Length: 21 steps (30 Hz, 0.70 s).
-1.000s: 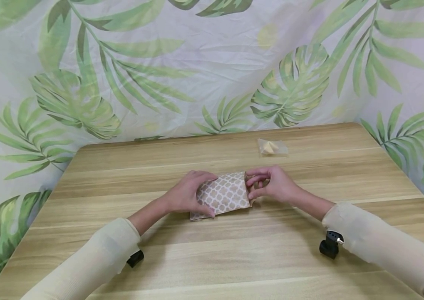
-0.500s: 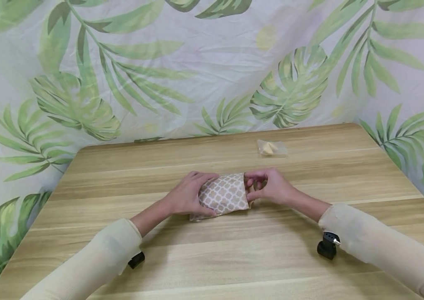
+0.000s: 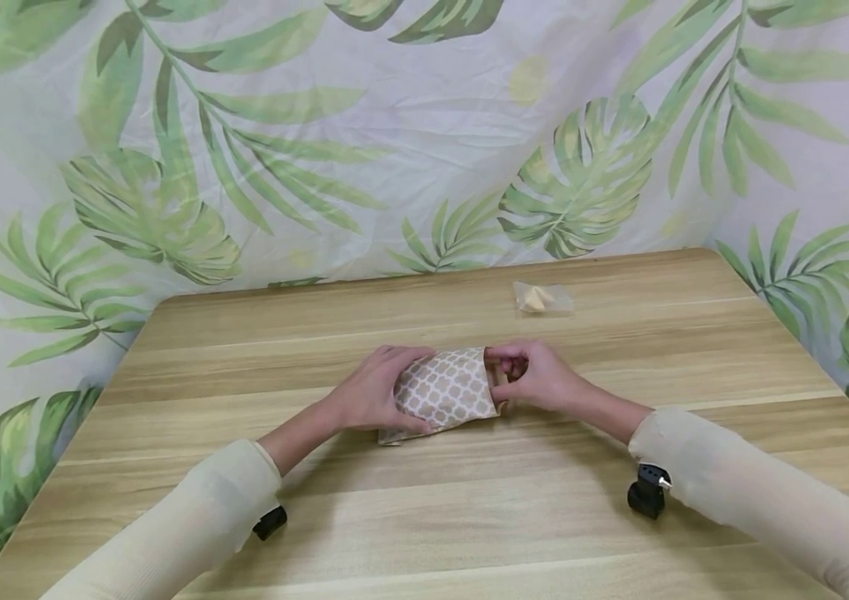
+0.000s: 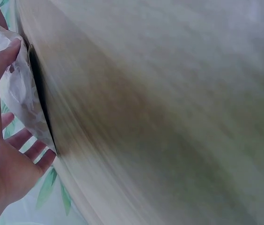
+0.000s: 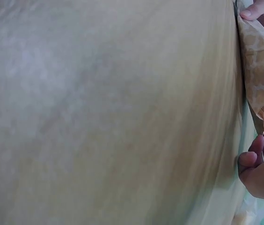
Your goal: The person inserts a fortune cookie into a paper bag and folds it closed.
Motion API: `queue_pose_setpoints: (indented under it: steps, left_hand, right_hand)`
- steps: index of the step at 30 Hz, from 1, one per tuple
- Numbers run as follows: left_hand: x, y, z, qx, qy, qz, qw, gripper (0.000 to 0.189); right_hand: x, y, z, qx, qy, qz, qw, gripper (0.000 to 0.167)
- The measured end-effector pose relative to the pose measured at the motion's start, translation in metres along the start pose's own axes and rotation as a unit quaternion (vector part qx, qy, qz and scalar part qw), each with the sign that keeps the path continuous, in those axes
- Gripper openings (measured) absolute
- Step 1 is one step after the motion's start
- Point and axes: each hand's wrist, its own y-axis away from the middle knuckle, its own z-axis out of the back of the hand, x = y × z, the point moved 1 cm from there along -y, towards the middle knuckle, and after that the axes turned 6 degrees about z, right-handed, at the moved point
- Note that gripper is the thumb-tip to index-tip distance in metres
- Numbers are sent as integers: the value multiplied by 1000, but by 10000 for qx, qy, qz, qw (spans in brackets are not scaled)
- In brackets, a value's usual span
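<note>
A tan paper bag (image 3: pixel 448 385) with a white lattice pattern lies on its side at the middle of the table, its mouth facing right. My left hand (image 3: pixel 375 390) grips the closed end, thumb on the near side and fingers on the far side. In the left wrist view the left thumb (image 4: pixel 3 61) presses on the bulging paper. My right hand (image 3: pixel 540 375) is at the mouth, thumb and index finger at its edges with their tips partly hidden, other fingers curled. In the right wrist view its fingers (image 5: pixel 257 145) touch the rim. The bag's contents are hidden.
A small clear packet (image 3: pixel 544 297) with a pale, folded piece inside, perhaps a fortune cookie, lies at the back right of the wooden table (image 3: pixel 424 517). A leaf-patterned cloth (image 3: pixel 439 125) hangs behind the table. Black wrist cameras sit under both sleeves.
My right hand has moved slightly left, its fingers going further into the bag's mouth. My left hand keeps its grip, and the bag stays nearly in place. The packet has not moved.
</note>
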Motion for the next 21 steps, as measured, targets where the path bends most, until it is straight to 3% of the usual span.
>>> queue_pose_setpoints:
  steps: [5,12,21]
  left_hand:
    - [1,1,0,13,38,-63,10000,106]
    - [1,2,1,31,112,-87,9999,106]
    - [5,2,1,67,180,-154,9997,106]
  right_hand:
    - [3,1,13,-24,224,-33,9997,58]
    - [2,-2,41,-601,910,255,9937,51]
    - [-5,-7,61,-813,1141,-103,9901,51]
